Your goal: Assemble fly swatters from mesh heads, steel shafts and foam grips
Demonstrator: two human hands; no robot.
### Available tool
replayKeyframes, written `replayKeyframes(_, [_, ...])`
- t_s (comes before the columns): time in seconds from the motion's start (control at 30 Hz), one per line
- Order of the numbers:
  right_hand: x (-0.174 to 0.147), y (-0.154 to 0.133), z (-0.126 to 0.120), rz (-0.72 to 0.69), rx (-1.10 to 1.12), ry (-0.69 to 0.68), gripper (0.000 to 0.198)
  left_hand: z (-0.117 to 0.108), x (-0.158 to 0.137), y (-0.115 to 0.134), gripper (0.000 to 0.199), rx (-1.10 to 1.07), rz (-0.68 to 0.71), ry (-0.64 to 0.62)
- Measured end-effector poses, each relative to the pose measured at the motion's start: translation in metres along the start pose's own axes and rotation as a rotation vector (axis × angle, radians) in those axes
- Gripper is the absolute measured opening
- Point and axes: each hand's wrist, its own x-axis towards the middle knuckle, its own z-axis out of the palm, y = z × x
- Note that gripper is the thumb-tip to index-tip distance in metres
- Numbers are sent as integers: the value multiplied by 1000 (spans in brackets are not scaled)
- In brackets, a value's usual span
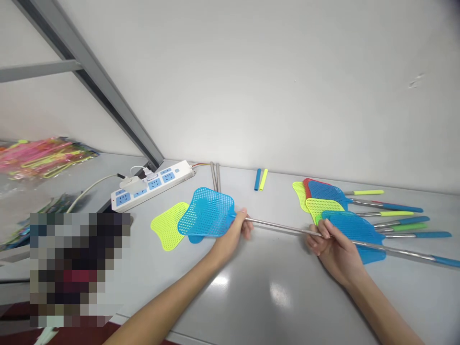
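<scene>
Blue fly swatter (212, 211) held out over the counter (251, 297), head to L, rod running R to its blue grip at edge of view. L hand (235, 232) closed round the neck, just by the head; R hand (338, 254) holds the rod btwn thumb & fingers. Yellow swatter head (167, 226) partly overlapped by it in view. Assorted swatters (325, 190) piled R. Nr wall (251, 96): blue tube (258, 180), yellow tube (263, 180), metal rods (218, 178) further L, then power strip (153, 187) w/ plugs in.
</scene>
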Motion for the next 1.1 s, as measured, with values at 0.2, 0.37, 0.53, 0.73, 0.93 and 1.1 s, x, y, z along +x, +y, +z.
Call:
replayKeyframes(0.2, [-3, -1, -1, 62, -65, -28, 19, -3, -8, 1, 51, 13, -25, -332])
replayKeyframes(0.37, [-5, 2, -3, 59, -26, -102, 23, 0, -10, -8, 52, -63, -79, -387])
replayKeyframes(0.53, [-9, 11, 4, 103, -45, -177, 27, 9, -15, -24, 56, -51, -162, -444])
replayKeyframes(0.73, [-10, 13, 9, 102, -52, -186, 28, 11, -15, -21, 56, -43, -151, -495])
replayKeyframes(0.93, [-8, 13, 7, 106, -36, -174, 28, 9, -13, -18, 56, -6, -136, -514])
replayKeyframes(1.1, [-11, 18, 11, 107, -43, -194, 28, 15, -16, -33, 57, -16, -116, -466])
